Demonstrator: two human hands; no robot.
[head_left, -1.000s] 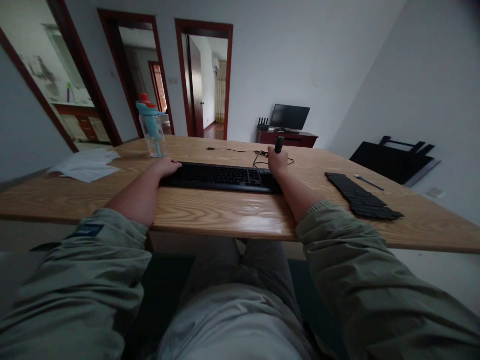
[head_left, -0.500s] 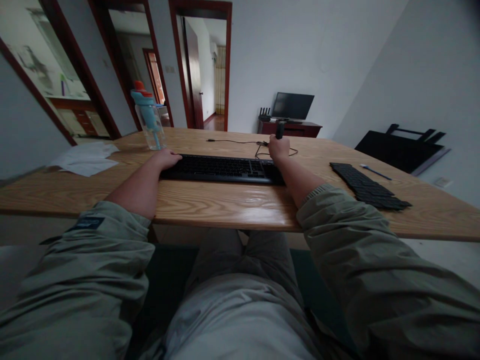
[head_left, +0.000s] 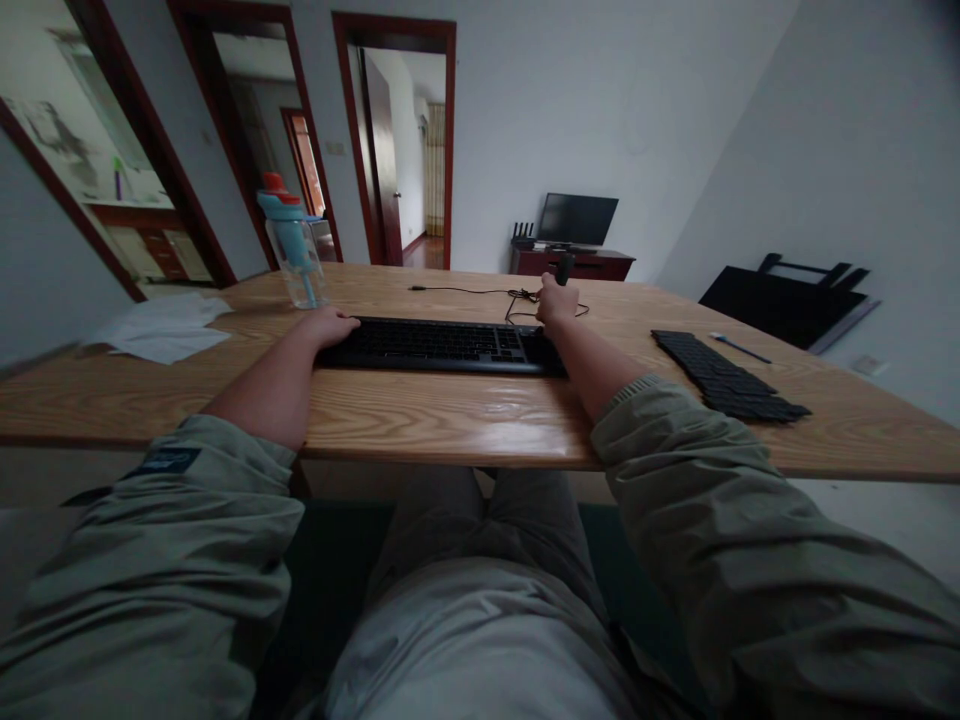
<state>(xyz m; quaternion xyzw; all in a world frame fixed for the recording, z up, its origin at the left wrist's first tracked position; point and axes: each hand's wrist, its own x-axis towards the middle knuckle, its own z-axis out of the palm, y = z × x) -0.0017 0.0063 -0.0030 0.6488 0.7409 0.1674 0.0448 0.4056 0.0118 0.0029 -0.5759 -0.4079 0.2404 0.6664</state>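
A long black keyboard [head_left: 442, 343] lies flat on the wooden table in front of me. My left hand [head_left: 330, 327] grips its left end, with the thumb over the top edge. At the other end, my right hand [head_left: 559, 300] is closed in a fist around the upright black handle [head_left: 565, 267] of a tool. The handle's top sticks out above the fist. The tool's lower end is over the keyboard's right part and mostly hidden by my hand, so its kind does not show. Behind the keyboard lies a thin black cable [head_left: 469, 290], partly tangled near my right hand.
A clear bottle with a blue and red lid [head_left: 300, 250] stands behind my left hand. White paper sheets [head_left: 165, 328] lie at left. On the right are a dark, step-edged set of key-like pieces [head_left: 724, 378] and a slim blue brush [head_left: 742, 347]. The table's front edge [head_left: 450, 460] is near my lap.
My view has shifted slightly. The black handle in my right fist now leans a little to the right. My left hand keeps its hold on the keyboard.
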